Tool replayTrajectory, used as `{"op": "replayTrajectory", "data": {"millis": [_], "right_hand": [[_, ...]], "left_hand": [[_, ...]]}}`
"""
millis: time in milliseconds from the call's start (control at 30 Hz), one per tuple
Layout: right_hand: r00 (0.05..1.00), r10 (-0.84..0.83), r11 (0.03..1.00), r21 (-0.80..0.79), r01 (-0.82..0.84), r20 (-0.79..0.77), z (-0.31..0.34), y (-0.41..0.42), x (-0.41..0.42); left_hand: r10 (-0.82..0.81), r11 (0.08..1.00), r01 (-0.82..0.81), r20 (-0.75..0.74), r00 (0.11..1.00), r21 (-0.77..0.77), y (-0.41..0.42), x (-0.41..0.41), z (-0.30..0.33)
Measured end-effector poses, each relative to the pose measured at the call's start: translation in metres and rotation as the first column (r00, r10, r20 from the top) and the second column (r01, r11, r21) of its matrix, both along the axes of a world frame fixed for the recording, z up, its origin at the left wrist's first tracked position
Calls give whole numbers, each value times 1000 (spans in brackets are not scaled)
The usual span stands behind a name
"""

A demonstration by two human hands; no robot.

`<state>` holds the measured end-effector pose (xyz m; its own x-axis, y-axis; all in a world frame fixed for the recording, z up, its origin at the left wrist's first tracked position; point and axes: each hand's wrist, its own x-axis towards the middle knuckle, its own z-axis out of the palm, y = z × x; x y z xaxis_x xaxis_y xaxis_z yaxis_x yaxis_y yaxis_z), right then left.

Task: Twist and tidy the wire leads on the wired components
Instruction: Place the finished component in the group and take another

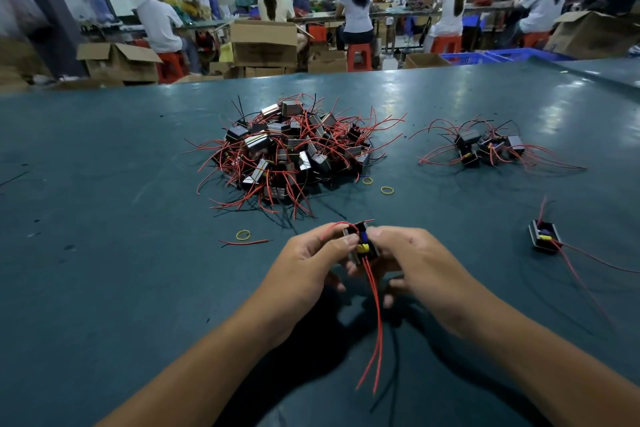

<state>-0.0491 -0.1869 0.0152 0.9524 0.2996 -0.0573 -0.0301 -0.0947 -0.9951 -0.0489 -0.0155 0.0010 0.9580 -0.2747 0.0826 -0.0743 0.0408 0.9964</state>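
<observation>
Nearest the camera, two red wire leads (375,329) hang down from a small black wired part (362,244) with a yellow piece on its face, held above the table (104,218), whose top is a smooth, slightly glossy teal sheet. The left hand (308,260) grips the part from the left, thumb curled onto its top and fingers folded beneath; the right hand (412,260) closes on it from the right, fingers curled under. Bare teal surface lies open to the left of both forearms and between the hands and the table's near edge. Just beyond the left hand lie a yellow rubber band (243,235) and a loose red wire (244,242). To the right, well apart, a single boxy black part (544,236) trails long red leads. Farther out, a heaped pile of parts (291,152) bristles with thin red and black wires, two more bands (387,190) beside it, and a smaller cluster (485,147) sits to its right. Past the far edge stand cardboard boxes (263,43).
</observation>
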Motion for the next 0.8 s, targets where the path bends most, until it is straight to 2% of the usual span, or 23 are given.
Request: {"op": "replayTrajectory", "data": {"millis": [233,600,800], "right_hand": [[999,43,996,80,-42,-13,-1,2,1],[993,107,988,111,-111,41,-2,3,-3],[994,66,995,69,-73,91,-8,5,-1]], "left_hand": [[47,998,-48,27,999,29,4,0,2],[-41,998,41,1,999,-55,6,-2,5],[26,998,-32,115,993,56,8,2,4]]}}
